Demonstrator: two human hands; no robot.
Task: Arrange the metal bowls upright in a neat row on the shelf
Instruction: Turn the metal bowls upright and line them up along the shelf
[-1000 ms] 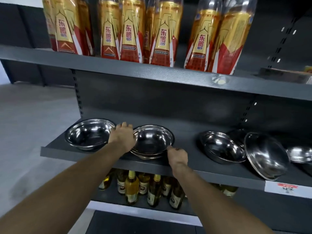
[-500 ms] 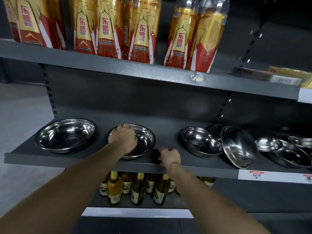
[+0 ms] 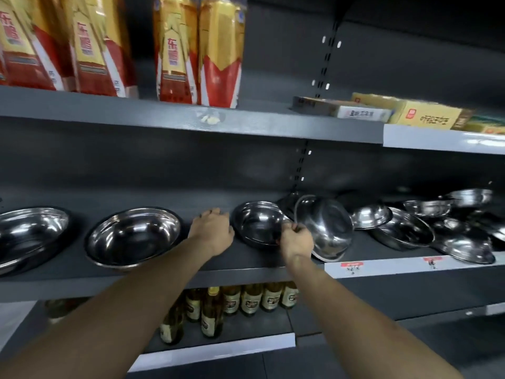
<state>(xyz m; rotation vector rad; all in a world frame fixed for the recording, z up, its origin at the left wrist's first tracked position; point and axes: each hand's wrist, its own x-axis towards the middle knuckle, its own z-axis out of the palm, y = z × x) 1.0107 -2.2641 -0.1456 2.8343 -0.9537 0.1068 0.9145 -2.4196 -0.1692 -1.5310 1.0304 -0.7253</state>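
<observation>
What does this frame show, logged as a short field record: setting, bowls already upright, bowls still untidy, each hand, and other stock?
setting: dark grey middle shelf of a shop rack
upright bowls: far-left bowl, second bowl, third bowl
untidy bowls: tilted bowl on its edge against the third bowl; jumbled pile further right
left hand: resting on the shelf left of the third bowl, holding nothing
right hand: gripping the tilted bowl's rim
other stock: drink bottles and boxes above, glass bottles below

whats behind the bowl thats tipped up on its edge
Behind the tipped bowl, a dark bowl-like shape shows against the shelf's back wall. The tipped bowl covers most of it.
</observation>
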